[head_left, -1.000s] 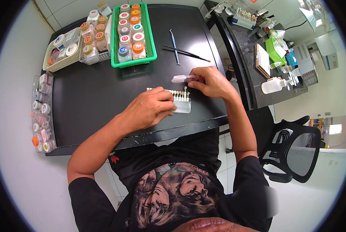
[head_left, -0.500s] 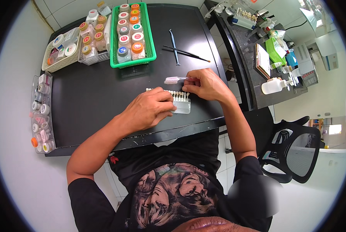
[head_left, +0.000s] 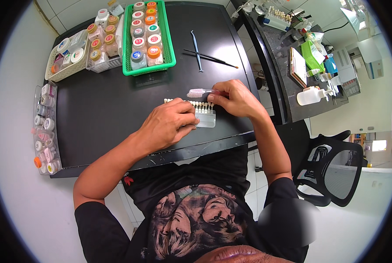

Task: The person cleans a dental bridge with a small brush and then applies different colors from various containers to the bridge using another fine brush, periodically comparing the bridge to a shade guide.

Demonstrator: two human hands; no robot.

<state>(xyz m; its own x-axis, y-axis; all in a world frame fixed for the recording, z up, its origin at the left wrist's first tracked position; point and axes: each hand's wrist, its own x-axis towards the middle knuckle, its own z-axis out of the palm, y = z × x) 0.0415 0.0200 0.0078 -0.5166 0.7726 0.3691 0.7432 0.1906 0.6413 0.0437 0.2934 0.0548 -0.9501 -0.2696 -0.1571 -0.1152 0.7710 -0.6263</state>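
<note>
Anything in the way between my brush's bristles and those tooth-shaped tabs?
Nothing visible: only black tabletop shows between the brush bristles and the tabs. Your left hand covers part of the row, though.

Between my hands [head_left: 173, 119], ivory shade-guide tabs [head_left: 201, 106]; at my right, pinkish-white toothbrush bristles [head_left: 196, 93]; beyond both, a green basket [head_left: 169, 50].

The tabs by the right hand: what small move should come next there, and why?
Perhaps ease the right hand clear of the tabs: its fingertips sit at the row's right end, though I can't tell whether they touch. The left hand has the holder, and the brush is already in the right hand, so clearing would free it.
</note>
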